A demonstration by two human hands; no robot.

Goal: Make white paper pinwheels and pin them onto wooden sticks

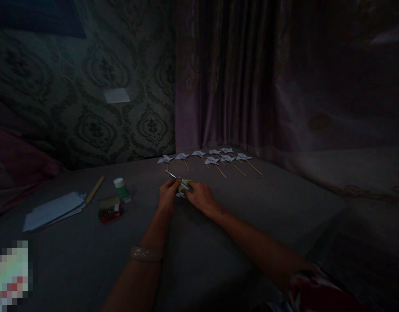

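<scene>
Over the middle of the table my right hand [201, 196] is closed around the green handles of a pair of scissors [186, 182]. Their metal blades point away to the upper left. My left hand [168, 193], with a bangle on its wrist, is closed right beside the scissors, its thumb close to where blades and handles meet. A scrap of white [177, 195] shows below the fingers; what the left hand pinches is mostly hidden. Beyond the hands, several white paper pinwheels [212, 160] on thin wooden sticks lie near the table's far edge.
To the left are a green glue stick [122, 190] with a white cap, an open small red box [110, 213] of dark bits, a stack of white paper [54, 211] and a wooden stick bundle [95, 189]. Curtains [231, 78] hang behind the grey-covered table [218, 251].
</scene>
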